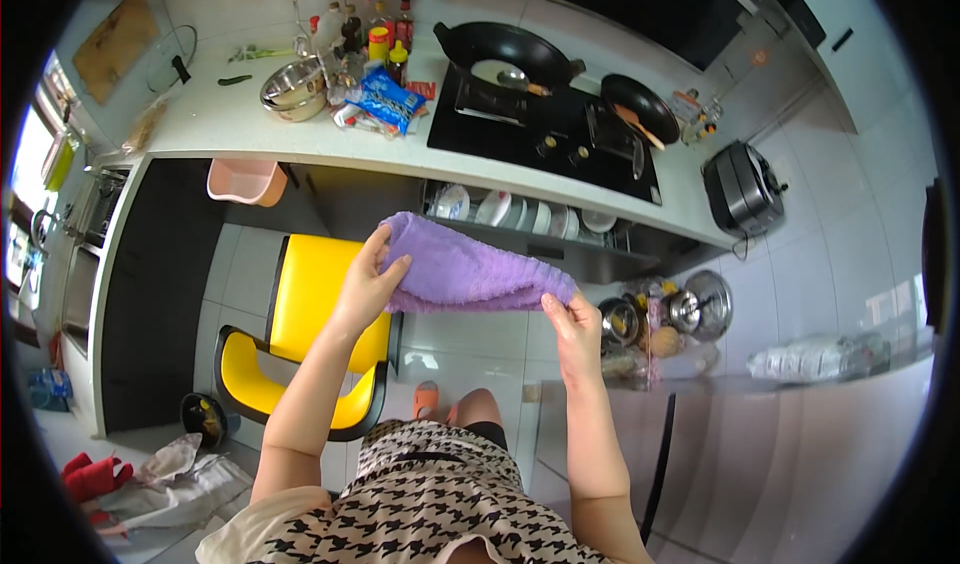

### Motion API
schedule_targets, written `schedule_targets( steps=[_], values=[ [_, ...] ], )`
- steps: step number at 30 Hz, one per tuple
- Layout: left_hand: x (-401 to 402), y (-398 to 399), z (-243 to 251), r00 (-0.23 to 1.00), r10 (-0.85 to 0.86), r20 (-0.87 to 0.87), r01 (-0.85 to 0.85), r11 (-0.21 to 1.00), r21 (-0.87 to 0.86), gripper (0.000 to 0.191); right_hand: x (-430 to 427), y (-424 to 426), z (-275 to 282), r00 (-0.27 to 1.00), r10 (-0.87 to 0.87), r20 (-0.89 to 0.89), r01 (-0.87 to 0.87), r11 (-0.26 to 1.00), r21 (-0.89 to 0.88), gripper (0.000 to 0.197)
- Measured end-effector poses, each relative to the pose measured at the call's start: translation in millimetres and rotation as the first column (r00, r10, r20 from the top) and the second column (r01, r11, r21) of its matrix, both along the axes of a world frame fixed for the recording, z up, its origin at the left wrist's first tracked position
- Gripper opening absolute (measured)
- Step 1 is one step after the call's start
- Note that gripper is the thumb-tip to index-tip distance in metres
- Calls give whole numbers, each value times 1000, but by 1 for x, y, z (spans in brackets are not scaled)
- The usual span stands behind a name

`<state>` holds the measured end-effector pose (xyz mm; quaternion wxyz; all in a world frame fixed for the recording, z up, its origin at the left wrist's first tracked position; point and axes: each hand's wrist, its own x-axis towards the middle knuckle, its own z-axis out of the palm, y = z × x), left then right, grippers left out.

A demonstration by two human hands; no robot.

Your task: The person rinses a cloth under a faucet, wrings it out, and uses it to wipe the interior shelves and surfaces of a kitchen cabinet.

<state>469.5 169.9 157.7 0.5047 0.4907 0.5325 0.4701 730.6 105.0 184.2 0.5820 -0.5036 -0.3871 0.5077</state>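
Note:
Between my two hands a purple plush cloth (469, 264) hangs folded, stretched out in the air in front of me. My left hand (377, 273) grips its left edge, with the thumb on the near face. At the lower right corner, my right hand (574, 327) pinches the cloth between thumb and fingers. The fingers behind the cloth are partly hidden. Below the left forearm is a yellow chair (311, 294) with black trim. Past the cloth, an open drawer rack holds several dishes (536, 217).
A white counter (217, 125) carries a black gas cooktop (510, 125) with a wok (506, 46) and a frying pan (637, 102). Metal bowls (292, 87), bottles and a blue packet (386, 100) stand left of it. A rice cooker (742, 189) sits right; a refrigerator (735, 459) is nearby.

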Motion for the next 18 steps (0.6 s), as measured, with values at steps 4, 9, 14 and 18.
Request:
schedule_targets(
  steps=[4, 9, 14, 18],
  values=[
    [3, 36, 6, 992, 101, -69, -96, 993, 70, 41, 23, 53, 8, 996, 59, 74, -64, 996, 67, 17],
    [8, 73, 29, 941, 274, -197, -228, 947, 228, 34, 41, 114, 28, 966, 147, 212, -191, 961, 201, 13],
    [12, 108, 67, 915, 400, -55, -372, 888, 270, 31, 46, 166, 61, 946, 220, 237, -293, 895, 337, 13],
    [16, 126, 86, 907, 417, -62, -377, 868, 323, 28, 36, 206, 75, 923, 363, 127, -385, 865, 323, 18]
  ],
)
